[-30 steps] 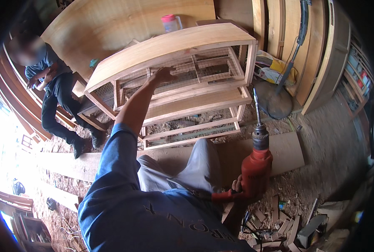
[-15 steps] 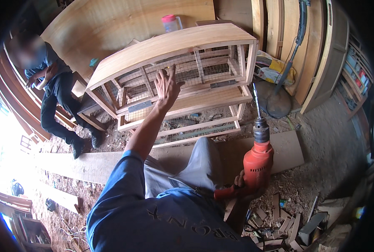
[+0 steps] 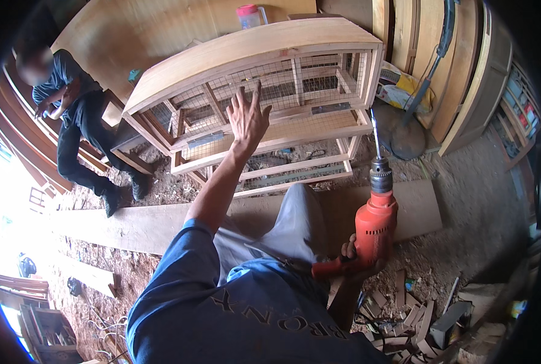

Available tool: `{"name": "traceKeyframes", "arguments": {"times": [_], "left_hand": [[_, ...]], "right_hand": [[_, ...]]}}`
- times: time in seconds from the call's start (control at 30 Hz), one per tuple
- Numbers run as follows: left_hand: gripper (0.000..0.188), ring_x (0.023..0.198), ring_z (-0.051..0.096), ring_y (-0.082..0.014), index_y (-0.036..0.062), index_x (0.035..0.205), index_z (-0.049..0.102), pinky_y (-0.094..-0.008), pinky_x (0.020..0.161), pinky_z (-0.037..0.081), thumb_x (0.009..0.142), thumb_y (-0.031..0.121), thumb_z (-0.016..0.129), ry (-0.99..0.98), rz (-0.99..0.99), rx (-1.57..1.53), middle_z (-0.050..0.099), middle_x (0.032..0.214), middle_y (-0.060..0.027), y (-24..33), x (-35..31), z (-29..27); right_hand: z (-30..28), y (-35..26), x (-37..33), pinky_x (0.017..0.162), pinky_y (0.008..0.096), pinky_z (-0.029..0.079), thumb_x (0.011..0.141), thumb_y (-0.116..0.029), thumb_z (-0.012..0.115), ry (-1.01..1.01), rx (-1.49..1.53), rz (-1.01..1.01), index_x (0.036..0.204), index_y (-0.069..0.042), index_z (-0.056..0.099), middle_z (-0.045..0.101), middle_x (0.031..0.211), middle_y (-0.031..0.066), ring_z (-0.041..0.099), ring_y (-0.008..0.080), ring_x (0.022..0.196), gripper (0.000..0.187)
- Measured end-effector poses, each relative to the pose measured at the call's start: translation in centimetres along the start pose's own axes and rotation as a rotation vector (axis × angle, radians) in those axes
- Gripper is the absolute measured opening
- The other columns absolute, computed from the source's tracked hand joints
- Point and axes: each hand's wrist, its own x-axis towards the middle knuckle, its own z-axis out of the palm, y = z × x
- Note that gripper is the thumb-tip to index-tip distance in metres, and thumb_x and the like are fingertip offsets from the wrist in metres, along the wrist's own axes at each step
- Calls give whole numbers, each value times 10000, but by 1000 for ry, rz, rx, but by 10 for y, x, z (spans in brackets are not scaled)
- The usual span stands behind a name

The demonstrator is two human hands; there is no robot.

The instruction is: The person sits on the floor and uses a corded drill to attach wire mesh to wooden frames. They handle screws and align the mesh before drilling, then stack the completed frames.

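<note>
A pale wooden cabinet frame [image 3: 252, 51] with wire mesh behind its front bars stands ahead of me. My left hand [image 3: 247, 121] reaches out in front of it, fingers spread and holding nothing; whether the fingertips touch the mesh I cannot tell. Low on the right, my right hand [image 3: 350, 250] is wrapped round the handle of a red power drill [image 3: 375, 227]. A long bit [image 3: 376, 136] in its chuck points up and away from me, beside the cabinet's right end. Two grey metal strips [image 3: 331, 108] show on the cabinet's lower front rail.
A seated person [image 3: 79, 103] with folded arms is at the left. One wide board [image 3: 125, 227] lies across the ground before me. Wood offcuts [image 3: 413, 321] are heaped at the lower right. Behind the cabinet is a pink-lidded jug [image 3: 249, 17]; tall planks [image 3: 458, 79] lean at the right.
My left hand has shifted slightly right and lower in the picture, still spread. The drill stays in my right hand, a little tilted. The whole view has moved slightly.
</note>
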Motion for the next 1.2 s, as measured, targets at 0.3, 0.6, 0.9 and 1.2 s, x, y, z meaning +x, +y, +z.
{"name": "traceKeyframes", "arguments": {"times": [0.3, 0.6, 0.9, 1.2], "left_hand": [[756, 1277, 410, -374, 234, 1483, 341, -519, 966, 364, 829, 325, 709, 1, 1, -58, 330, 1470, -236, -1, -9, -3], [696, 1272, 410, -390, 244, 1450, 396, -525, 960, 365, 830, 307, 704, 8, 14, -101, 316, 1470, -246, -3, -7, -1], [702, 1293, 353, -404, 224, 1422, 424, -568, 1003, 279, 807, 382, 723, 54, -14, -45, 313, 1456, -248, 2, -2, 6], [1028, 1278, 262, -452, 158, 1419, 349, -608, 1008, 207, 618, 588, 829, 70, -56, -96, 277, 1381, -306, 5, 6, 26]], "right_hand": [[-18, 6, -5, 525, 314, 421, 757, -732, 532, -46, 12, 9, 999, 45, 517, 530, 950, 191, 522, 176, 572, 814], [-14, 4, -6, 539, 309, 422, 732, -759, 562, -63, 63, 107, 1066, 46, 483, 531, 959, 183, 523, 174, 582, 876], [-25, 8, -4, 547, 310, 408, 719, -758, 590, -164, 94, 113, 1120, 83, 444, 532, 913, 174, 517, 168, 590, 944], [-23, 11, -8, 534, 336, 456, 730, -786, 511, 23, 66, 9, 1042, 78, 494, 548, 926, 190, 536, 206, 580, 919]]}}
